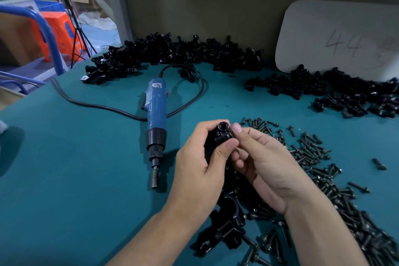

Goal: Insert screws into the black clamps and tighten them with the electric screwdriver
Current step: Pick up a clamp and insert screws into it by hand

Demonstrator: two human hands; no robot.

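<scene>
Gripping a black clamp (222, 134) above the worktop (75, 179), the left hand (198, 164) is curling round its body while the right hand (265, 162) is pinching its right edge. The electric screwdriver (156, 119) is lying just left of both hands. Screws (313, 153) are spreading rightward, a clamp pile (172, 54) is lining the far edge, and the widest teal stretch is lying near left.

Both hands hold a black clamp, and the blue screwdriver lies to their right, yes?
No. The head view shows the blue screwdriver lying to their left, not right. The left hand and right hand do hold the black clamp.
</scene>
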